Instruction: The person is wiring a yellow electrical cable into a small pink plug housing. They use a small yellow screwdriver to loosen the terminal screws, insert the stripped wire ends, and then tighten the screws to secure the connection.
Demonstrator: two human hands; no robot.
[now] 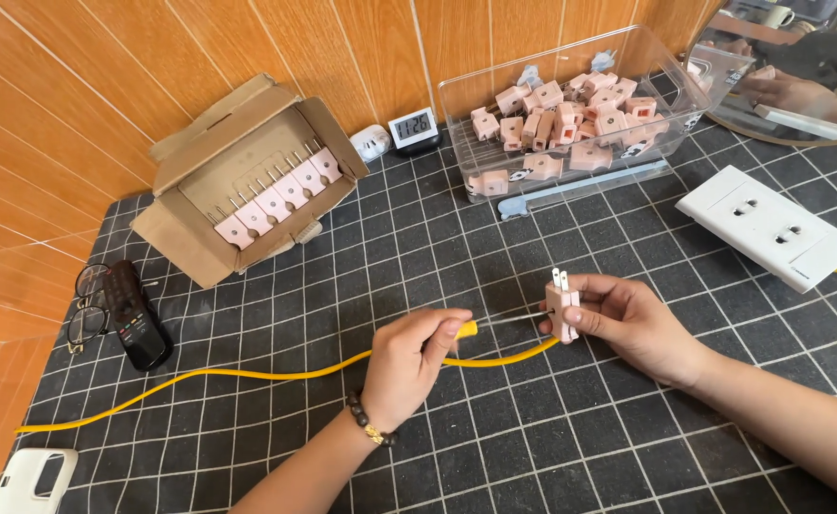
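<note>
Fingers of the left hand (pixel 409 360) are closed on the yellow cable (pixel 247 374); a pink plug (pixel 561 306) is pinched by the right hand (pixel 628 324), just right of the cable's end.

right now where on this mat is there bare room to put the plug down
Bare mat lies between the cardboard box and the white socket plate, and along the near edge right of the yellow cable. Crowded by the clear bin and remote.

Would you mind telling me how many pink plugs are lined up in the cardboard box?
6, in one diagonal row inside the cardboard box, prongs pointing up, running from the pink plugs' lower-left end to the upper right. Others may be hidden behind the flaps.
</note>
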